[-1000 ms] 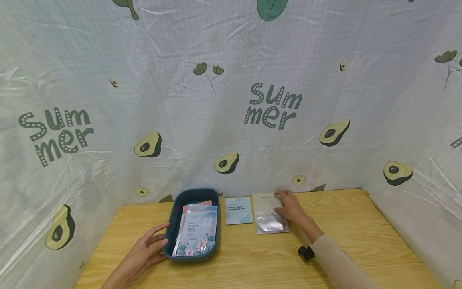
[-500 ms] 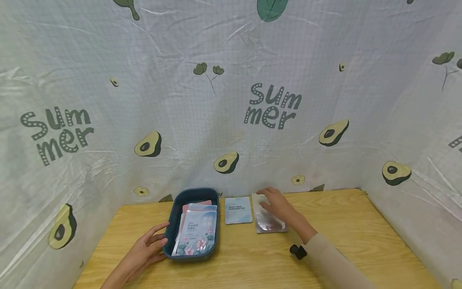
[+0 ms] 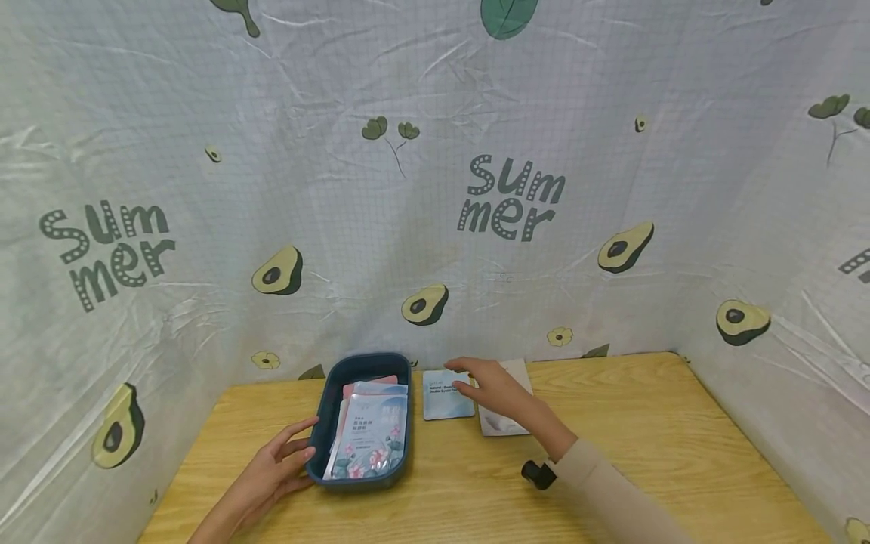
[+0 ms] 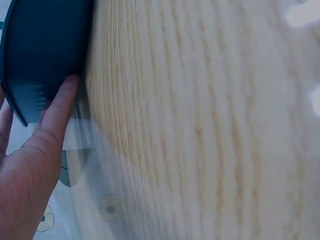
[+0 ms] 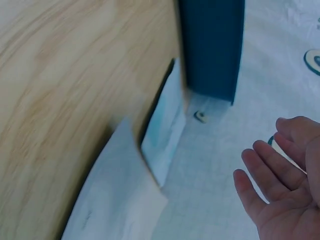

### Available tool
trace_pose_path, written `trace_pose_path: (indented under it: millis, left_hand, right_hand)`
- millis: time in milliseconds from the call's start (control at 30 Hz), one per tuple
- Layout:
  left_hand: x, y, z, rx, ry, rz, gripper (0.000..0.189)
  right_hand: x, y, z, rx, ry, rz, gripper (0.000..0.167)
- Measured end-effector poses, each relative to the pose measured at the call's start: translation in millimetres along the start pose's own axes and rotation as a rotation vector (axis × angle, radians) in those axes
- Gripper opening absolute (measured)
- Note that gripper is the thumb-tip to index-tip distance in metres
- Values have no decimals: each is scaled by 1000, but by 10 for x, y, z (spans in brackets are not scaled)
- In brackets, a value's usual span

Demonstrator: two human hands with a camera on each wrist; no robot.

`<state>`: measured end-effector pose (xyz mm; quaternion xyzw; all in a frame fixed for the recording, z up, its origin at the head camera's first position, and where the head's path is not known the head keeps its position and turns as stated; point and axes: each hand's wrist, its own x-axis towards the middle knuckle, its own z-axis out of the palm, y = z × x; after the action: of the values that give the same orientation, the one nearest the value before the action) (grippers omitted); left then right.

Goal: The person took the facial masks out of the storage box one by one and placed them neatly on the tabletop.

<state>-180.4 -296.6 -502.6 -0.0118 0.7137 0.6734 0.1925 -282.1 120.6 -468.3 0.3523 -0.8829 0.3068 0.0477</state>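
Note:
In the head view, a dark blue oblong bin holds several sachets, on top a pale blue one with pink flowers. My left hand rests its fingers against the bin's left side; the left wrist view shows these fingers stretched along the wall. Right of the bin a small light blue sachet lies flat, and beside it a larger cream and silver pouch. Over these two hovers my right hand, partly covering both. It holds nothing; the right wrist view shows its loosely bent fingers apart from the sachets.
Everything lies on a wooden table, its back edge against a white printed curtain. A black wrist camera hangs at my right sleeve.
My right hand has moved left, from the cream and silver pouch to above the small light blue sachet's right edge. My left hand stays at the bin.

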Motion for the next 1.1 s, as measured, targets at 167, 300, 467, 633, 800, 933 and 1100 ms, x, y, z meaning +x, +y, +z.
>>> trace_pose_path:
  millis: [167, 300, 467, 633, 800, 933, 1100]
  left_hand:
    - [-3, -5, 1, 19, 7, -5, 72]
    - [-11, -7, -9, 20, 2, -2, 71]
    - [9, 2, -11, 13, 0, -5, 70]
    - [4, 2, -8, 8, -12, -5, 71]
    - [-2, -6, -3, 10, -9, -8, 70]
    - [14, -7, -1, 1, 6, -13, 70]
    - [7, -26, -10, 3, -15, 6, 70]
  right_hand:
    - [37, -108, -15, 22, -3, -16, 39]
    - [50, -198, -52, 30, -7, -39, 39]
    - [82, -284, -75, 56, -11, -40, 39]
    - [140, -351, -62, 75, -31, -56, 40]
    - [219, -419, -64, 95, -94, -59, 41]
    - [300, -455, -47, 111, -123, -73, 40]
    - [382, -499, 30, 158, -152, -78, 41]
